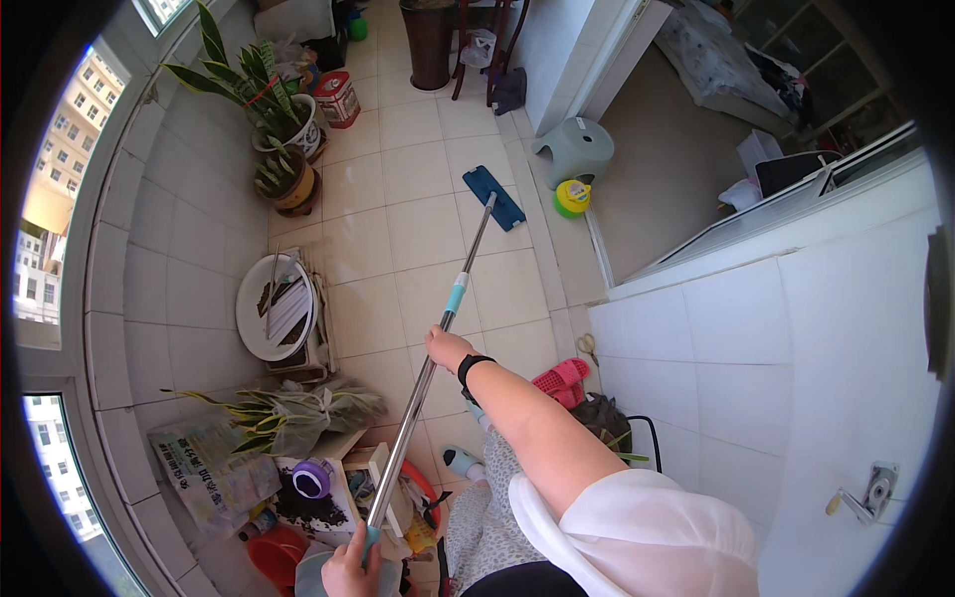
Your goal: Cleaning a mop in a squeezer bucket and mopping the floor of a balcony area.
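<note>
A flat mop [479,221] with a long silver handle and a blue rectangular head [505,207] slants across the tiled floor. Its head lies flat on the tiles, close to the raised doorway step on the right. Around the middle of the handle, just below a turquoise collar, my right hand [450,348] is closed; a black band circles that wrist. My left hand [350,569] grips the turquoise end of the handle near the lower edge.
Potted snake plants [284,119] and a white basin [249,308] line the left wall. A cluttered small shelf [348,458] stands near my left hand. A grey stool [577,149] and yellow-green container [571,198] sit by the doorway. Pink slippers [562,383] lie near my feet.
</note>
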### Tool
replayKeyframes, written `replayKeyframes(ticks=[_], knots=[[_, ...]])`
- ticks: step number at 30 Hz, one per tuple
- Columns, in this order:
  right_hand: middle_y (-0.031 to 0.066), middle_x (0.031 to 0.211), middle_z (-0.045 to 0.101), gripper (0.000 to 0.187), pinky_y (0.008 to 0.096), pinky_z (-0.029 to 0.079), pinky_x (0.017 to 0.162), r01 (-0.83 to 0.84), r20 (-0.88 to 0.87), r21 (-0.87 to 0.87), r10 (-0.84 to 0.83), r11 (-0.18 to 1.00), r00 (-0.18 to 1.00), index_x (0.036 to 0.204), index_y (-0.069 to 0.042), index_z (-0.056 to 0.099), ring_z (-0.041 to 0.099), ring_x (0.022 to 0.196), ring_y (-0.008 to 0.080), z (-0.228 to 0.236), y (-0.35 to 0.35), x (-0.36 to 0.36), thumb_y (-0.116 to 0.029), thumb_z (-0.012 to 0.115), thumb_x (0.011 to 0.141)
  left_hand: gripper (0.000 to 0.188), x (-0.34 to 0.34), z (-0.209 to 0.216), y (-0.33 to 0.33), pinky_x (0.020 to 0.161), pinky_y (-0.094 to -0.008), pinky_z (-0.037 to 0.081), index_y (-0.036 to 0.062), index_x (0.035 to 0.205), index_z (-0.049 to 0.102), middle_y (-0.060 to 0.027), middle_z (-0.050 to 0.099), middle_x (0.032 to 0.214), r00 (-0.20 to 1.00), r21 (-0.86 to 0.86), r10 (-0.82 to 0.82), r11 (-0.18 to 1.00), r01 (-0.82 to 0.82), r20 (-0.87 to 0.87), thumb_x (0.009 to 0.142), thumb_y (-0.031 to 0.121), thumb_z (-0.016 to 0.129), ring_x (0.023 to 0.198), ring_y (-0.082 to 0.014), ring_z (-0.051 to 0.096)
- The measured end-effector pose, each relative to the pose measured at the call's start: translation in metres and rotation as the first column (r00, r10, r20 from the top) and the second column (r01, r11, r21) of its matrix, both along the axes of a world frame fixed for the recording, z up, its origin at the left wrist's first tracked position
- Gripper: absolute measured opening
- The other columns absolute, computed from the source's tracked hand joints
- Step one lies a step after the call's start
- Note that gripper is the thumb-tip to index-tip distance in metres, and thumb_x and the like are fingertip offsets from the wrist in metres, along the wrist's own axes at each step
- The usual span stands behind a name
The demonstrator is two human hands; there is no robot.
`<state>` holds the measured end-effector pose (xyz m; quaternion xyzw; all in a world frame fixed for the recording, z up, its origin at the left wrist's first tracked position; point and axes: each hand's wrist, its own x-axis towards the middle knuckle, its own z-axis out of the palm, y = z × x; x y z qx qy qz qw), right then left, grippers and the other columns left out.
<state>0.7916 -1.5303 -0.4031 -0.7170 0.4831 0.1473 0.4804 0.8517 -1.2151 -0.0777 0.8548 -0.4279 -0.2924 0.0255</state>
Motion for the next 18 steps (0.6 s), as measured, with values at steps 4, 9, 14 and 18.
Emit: replayKeyframes(ticks=[4,9,14,18], knots=[[0.0169,0.079,0.063,0.033,0.0469,0.047,0.065,0.153,0.124,0.213,-0.182,0.965,0.975,0.106,-0.006,0.044,0.062,0.07,0.0345,0.015,0.051,-0.023,-0.034,0.031,0.095,0.034,0.018,0.026,0.036,0.067,-0.0366,0.051,0.0096,0.116,0.06,-0.0171,0.063,0.102,0.999,0.028,-0.039,0.999,0.04,-0.028,0.083,0.015,0.064,0.082,-0.0331,0.063],[0.0098,0.066,0.057,0.036,0.0386,0.044,0.044,0.046,0.256,0.384,-0.154,0.922,0.954,0.104,-0.006,0.04,0.055,0.046,0.0251,0.037,0.194,-0.058,-0.04,0.032,0.096,0.045,0.035,0.078,0.136,0.063,-0.04,0.047,0.0123,0.116,0.061,-0.0181,0.063,0.085,0.998,0.221,0.057,0.974,-0.055,0.0,0.072,0.008,0.068,0.068,-0.0336,0.06],[0.0052,0.064,0.052,0.035,0.0302,0.04,0.037,-0.117,0.291,0.7,-0.133,0.704,0.947,0.099,-0.008,0.04,0.049,0.043,0.0155,0.078,0.289,-0.017,-0.043,0.036,0.096,0.025,0.042,0.151,0.199,0.06,-0.0391,0.048,0.0131,0.097,0.069,-0.0165,0.064,0.074,0.885,0.242,0.161,0.927,-0.287,0.436,0.074,0.024,0.07,0.066,-0.0333,0.061],[0.0036,0.062,0.05,0.036,0.0279,0.038,0.037,-0.257,0.407,0.746,-0.116,0.615,0.906,0.097,-0.009,0.039,0.047,0.042,0.0139,0.116,0.287,0.016,-0.044,0.037,0.096,0.024,0.05,0.187,0.209,0.052,-0.0378,0.045,0.0115,0.085,0.068,-0.0137,0.061,0.066,0.81,0.281,0.123,0.899,-0.335,0.574,0.078,0.035,0.07,0.056,-0.026,0.059]])
